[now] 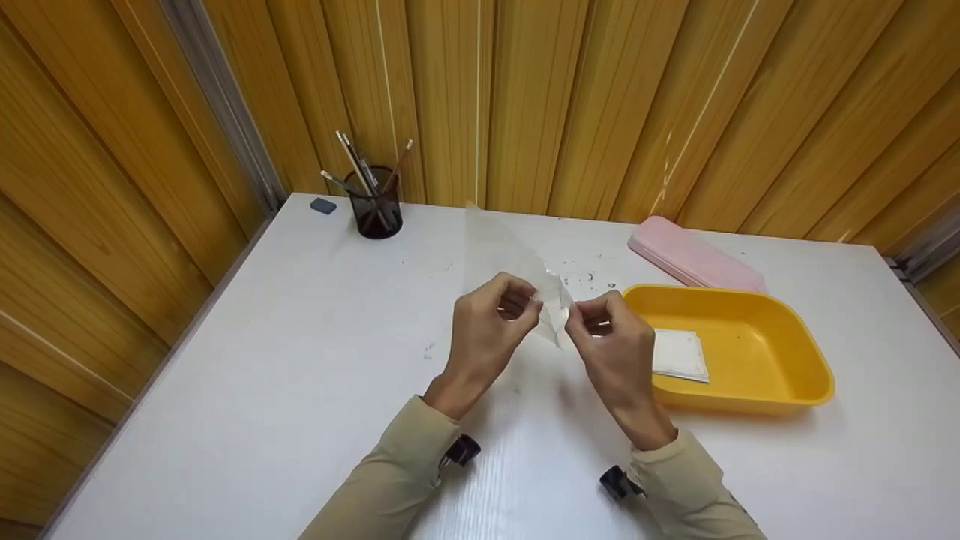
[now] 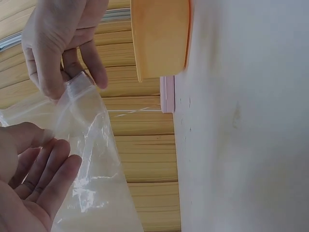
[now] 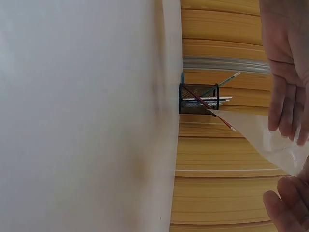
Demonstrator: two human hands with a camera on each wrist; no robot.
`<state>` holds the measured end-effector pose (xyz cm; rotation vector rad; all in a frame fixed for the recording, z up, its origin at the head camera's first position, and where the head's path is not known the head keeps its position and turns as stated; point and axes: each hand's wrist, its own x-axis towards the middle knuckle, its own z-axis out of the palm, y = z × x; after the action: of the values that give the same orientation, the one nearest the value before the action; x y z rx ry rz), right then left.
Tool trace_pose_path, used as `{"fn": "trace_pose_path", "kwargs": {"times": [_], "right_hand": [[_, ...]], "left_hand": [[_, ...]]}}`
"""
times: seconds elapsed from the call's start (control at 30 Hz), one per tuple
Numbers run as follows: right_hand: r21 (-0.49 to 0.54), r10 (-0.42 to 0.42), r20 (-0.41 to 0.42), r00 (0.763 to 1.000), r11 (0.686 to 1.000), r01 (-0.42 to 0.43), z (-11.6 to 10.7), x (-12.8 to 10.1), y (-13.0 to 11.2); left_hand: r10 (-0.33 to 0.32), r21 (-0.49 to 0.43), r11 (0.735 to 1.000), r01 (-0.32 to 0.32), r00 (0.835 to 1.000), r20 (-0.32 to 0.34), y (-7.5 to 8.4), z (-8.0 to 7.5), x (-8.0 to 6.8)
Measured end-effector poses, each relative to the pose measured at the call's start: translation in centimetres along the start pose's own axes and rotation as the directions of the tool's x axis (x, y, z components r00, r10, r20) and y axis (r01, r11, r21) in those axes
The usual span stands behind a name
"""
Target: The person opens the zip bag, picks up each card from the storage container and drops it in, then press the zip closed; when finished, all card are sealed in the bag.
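Left hand [image 1: 491, 322] and right hand [image 1: 611, 337] pinch the top edge of a clear bag [image 1: 517, 262], held above the table [image 1: 262, 360] beside the yellow tray [image 1: 780, 390].

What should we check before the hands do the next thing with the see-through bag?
1. Both hands hold the bag: ok. The left hand and right hand pinch its near end.
2. Bag off the table: ok, it is held up in the air.
3. Bag mouth open: cannot tell; the zip strip shows in the left wrist view, but not whether it is parted.
4. Anything inside the bag: ok, it looks empty.
5. Tray close by: ok, beside the right hand, with a white packet in it.
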<state>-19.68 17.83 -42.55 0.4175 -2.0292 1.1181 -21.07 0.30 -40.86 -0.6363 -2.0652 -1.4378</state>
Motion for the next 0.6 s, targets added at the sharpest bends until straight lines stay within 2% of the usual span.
{"fn": "trace_pose_path", "kwargs": {"times": [0.3,0.6], "right_hand": [[-0.063,0.070,0.003,0.998,0.996,-0.070,-0.6,0.4,-0.2],[-0.085,-0.031,0.036,0.999,0.996,0.034,-0.2,0.0,-1.5]], "left_hand": [[-0.007,0.060,0.998,0.010,0.998,-0.055,0.0,-0.2,0.0],[0.041,0.118,0.993,-0.029,0.994,-0.100,0.1,0.4,-0.2]]}}
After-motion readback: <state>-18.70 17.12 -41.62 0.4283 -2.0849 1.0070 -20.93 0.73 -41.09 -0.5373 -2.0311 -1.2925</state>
